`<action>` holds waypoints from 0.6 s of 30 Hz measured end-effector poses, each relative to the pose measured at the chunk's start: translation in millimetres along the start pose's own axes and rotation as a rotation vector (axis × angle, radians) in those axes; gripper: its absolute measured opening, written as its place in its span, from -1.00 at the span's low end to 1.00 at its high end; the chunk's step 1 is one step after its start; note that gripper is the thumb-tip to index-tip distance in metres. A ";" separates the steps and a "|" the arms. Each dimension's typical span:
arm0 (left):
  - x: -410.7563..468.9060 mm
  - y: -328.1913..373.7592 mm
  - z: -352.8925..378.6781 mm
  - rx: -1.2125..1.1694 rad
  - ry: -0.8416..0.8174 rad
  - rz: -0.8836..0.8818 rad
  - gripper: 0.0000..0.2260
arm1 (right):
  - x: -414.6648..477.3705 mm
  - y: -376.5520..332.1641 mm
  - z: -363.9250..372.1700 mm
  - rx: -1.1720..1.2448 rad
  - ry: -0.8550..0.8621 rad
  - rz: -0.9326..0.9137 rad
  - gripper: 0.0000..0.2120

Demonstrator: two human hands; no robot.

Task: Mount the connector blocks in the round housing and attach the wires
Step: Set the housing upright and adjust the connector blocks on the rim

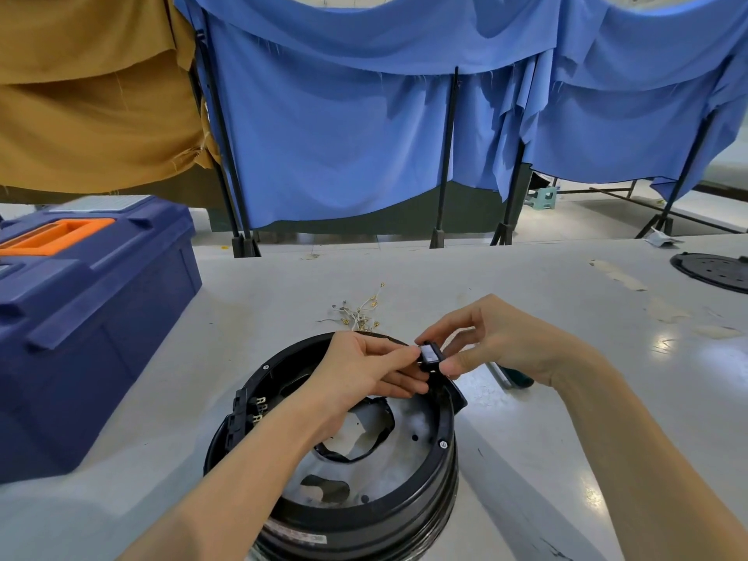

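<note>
Holding a small black connector block (430, 354) above the round housing (448, 423).
Our left hand (364, 368) and right hand (500, 344) both pinch it between fingertips, over the far rim.

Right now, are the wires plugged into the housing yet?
No, the wires lie in a loose heap on the table beyond the round housing.

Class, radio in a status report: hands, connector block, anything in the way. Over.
Left hand and right hand pinch black connector block above round housing rim. Mounted block on housing's left wall. Wires loose on table behind; nothing in the way.
</note>
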State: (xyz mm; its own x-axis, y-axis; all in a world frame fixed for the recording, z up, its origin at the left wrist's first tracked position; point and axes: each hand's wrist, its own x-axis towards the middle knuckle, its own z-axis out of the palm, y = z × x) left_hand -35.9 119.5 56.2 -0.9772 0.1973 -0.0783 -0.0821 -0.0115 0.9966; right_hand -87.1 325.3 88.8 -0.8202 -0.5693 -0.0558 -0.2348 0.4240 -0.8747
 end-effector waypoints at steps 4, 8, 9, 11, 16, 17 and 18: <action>0.6 -1.5 1.2 0.068 0.008 -0.025 -0.75 | -0.6 1.4 2.5 -0.009 -0.029 0.010 -0.73; 2.0 -3.9 1.1 0.095 0.003 -0.044 -0.80 | 0.2 4.0 2.3 -0.008 -0.042 0.006 -0.73; 2.0 -4.1 1.2 0.096 -0.004 -0.051 -0.81 | 0.3 4.9 1.7 -0.004 -0.050 0.011 -0.74; 2.1 -4.3 1.5 0.092 -0.013 -0.067 -0.82 | 0.1 6.7 0.8 -0.004 -0.079 0.025 -0.74; 2.7 -3.5 1.0 0.074 -0.014 -0.085 -0.82 | 0.4 9.7 0.2 0.015 -0.108 0.038 -0.75; 2.7 -3.5 0.8 0.073 -0.011 -0.086 -0.82 | 0.9 10.0 0.6 0.019 -0.111 0.037 -0.76; 2.8 -3.7 0.6 0.073 -0.010 -0.087 -0.82 | 1.3 10.2 1.2 0.025 -0.111 0.033 -0.76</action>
State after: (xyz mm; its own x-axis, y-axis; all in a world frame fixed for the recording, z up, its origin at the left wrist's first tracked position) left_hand -38.3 120.7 52.4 -0.9650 0.2041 -0.1645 -0.1515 0.0779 0.9854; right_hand -89.9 328.0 79.3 -0.7640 -0.6305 -0.1370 -0.1939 0.4268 -0.8833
